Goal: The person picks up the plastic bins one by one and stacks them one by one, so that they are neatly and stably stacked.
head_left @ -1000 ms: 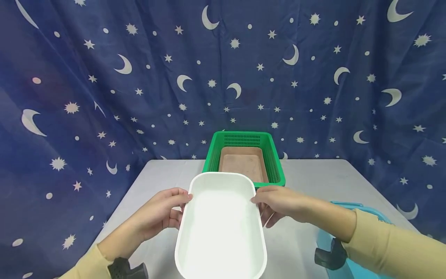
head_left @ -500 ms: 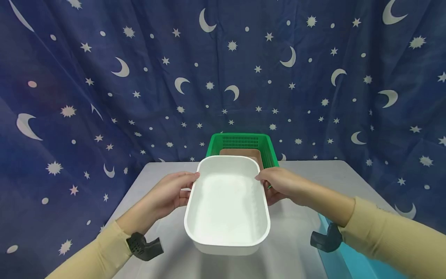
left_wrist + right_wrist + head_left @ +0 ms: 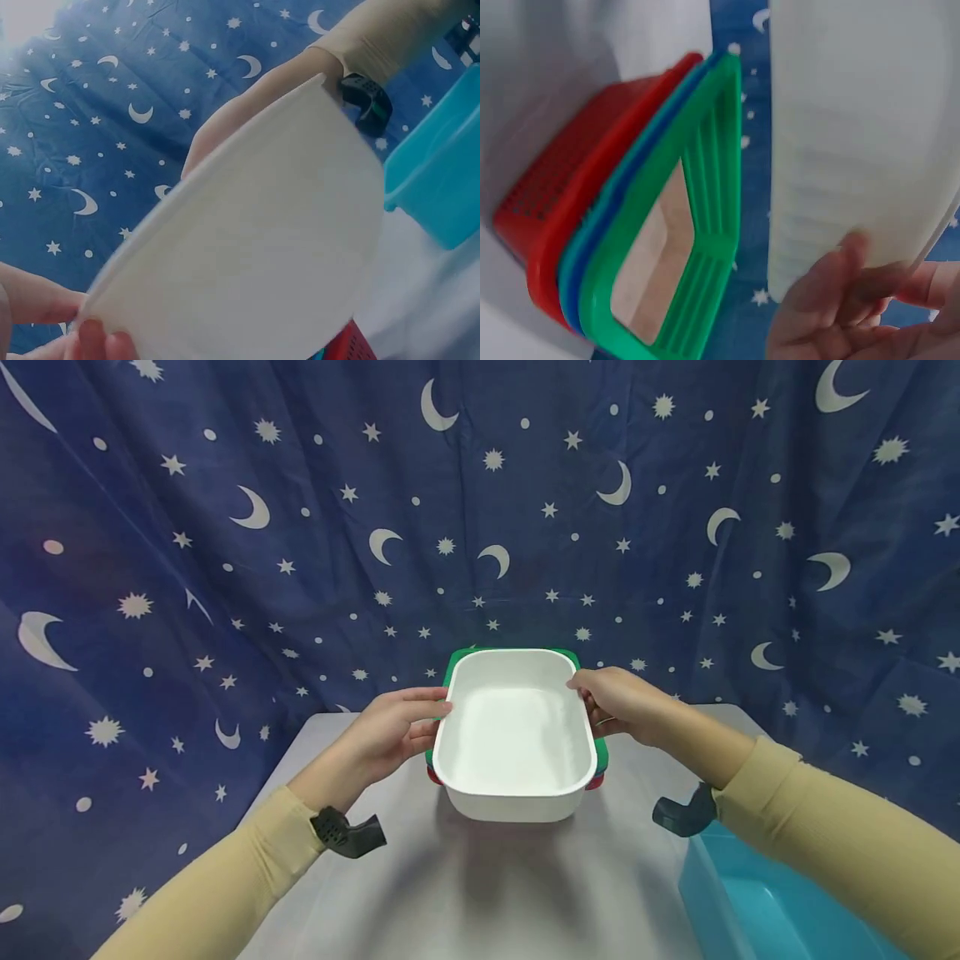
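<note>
Both hands hold a white rectangular plastic basin (image 3: 517, 735) with rounded corners, raised in front of the person. My left hand (image 3: 390, 731) grips its left rim, thumb on top and fingers beneath. On the opposite rim, my right hand (image 3: 618, 700) pinches the edge the same way. Behind and below the basin stands a nested stack of baskets; the green basket (image 3: 724, 157) is uppermost, with a blue rim (image 3: 604, 236) and a red basket (image 3: 585, 150) under it. A light-brown tray (image 3: 656, 262) lies inside the green one. The basin overlaps most of this stack in the head view.
A light-blue tub (image 3: 780, 893) sits at the right front, under the right forearm. The white-covered table (image 3: 480, 893) stretches beneath the hands. A dark blue curtain (image 3: 480, 510) with moons and stars hangs behind and along the left side.
Both hands have carried the white basin forward and up, away from the person, until it covers most of the green basket. More of the light-blue tub's inside shows now.
</note>
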Available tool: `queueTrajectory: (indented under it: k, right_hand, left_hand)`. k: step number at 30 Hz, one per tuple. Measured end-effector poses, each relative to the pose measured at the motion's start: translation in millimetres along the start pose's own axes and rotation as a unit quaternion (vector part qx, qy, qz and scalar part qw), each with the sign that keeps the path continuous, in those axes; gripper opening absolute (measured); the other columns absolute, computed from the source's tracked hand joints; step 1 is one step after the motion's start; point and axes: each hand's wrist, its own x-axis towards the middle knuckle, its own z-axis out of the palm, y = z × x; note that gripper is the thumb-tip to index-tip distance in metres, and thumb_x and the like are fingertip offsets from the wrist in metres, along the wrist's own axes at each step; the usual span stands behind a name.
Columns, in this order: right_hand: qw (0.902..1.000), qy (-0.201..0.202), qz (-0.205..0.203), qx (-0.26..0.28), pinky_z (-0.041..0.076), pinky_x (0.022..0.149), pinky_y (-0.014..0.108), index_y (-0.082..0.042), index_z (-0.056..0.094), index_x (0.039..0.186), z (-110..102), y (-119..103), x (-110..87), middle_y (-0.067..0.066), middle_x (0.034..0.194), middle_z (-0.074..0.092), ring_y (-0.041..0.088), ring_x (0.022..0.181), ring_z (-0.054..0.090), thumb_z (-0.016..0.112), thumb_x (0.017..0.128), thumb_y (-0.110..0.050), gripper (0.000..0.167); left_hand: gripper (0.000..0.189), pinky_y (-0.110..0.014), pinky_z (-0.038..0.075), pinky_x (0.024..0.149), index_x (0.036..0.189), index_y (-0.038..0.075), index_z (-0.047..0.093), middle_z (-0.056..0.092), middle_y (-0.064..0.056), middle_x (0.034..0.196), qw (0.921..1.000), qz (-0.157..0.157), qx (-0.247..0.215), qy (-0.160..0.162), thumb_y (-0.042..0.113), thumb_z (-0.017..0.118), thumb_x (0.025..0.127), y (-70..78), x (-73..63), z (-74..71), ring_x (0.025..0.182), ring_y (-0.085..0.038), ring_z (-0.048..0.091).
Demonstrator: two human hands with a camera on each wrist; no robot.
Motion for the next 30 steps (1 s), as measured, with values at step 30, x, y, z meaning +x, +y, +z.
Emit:
queueTrajectory:
  k: [30]
  right_hand:
    - [0.9958,0.040,-0.010,0.082,0.058,0.076,0.023,0.002,0.037,0.150,-53.9,-19.0,68.0,0.014,0.123,0.049,0.013,0.079,0.064,0.060,0.104,-0.024,0.058]
  left_hand:
    - [0.048,-0.031,0.060,0.082,0.143,0.013,0.061,0.064,-0.011,0.128,0.9985,0.024,0.041,0.027,0.019,0.073,0.097,17.8,104.9,5.4,0.096,-0.024,0.068]
